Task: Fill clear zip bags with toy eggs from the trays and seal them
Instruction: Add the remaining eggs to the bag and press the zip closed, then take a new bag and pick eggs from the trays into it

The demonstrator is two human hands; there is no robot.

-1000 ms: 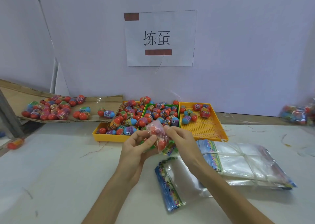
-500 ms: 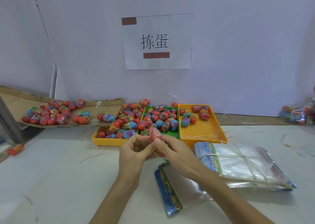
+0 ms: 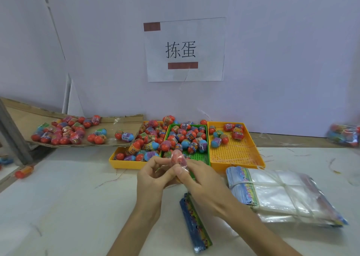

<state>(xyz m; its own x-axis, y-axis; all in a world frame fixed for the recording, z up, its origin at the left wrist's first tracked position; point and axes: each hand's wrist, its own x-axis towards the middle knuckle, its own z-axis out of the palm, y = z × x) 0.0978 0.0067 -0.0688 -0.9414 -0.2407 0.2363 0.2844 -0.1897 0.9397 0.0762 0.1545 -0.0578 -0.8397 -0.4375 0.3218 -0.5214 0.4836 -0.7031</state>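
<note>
My left hand (image 3: 153,175) and my right hand (image 3: 202,181) meet in front of the trays, both pinching a small clear zip bag (image 3: 178,159) with red toy eggs inside. Behind them stand a left yellow tray (image 3: 124,163) full of eggs, a green tray (image 3: 196,155) with many eggs, and a right yellow tray (image 3: 235,154) with only several eggs at its far end. A tied bundle of clear zip bags (image 3: 280,193) lies to the right of my right hand. A single bag with a blue printed header (image 3: 194,220) lies under my right wrist.
A cardboard sheet (image 3: 124,122) at the back left carries more loose eggs. One stray egg (image 3: 24,171) lies by the table's left edge. A filled bag (image 3: 344,135) rests at the far right against the wall. A paper sign (image 3: 185,49) hangs above the trays.
My hands have closed in on the small bag and lifted it slightly toward the trays; the fingertips now pinch it together. The view has tilted down a little.
</note>
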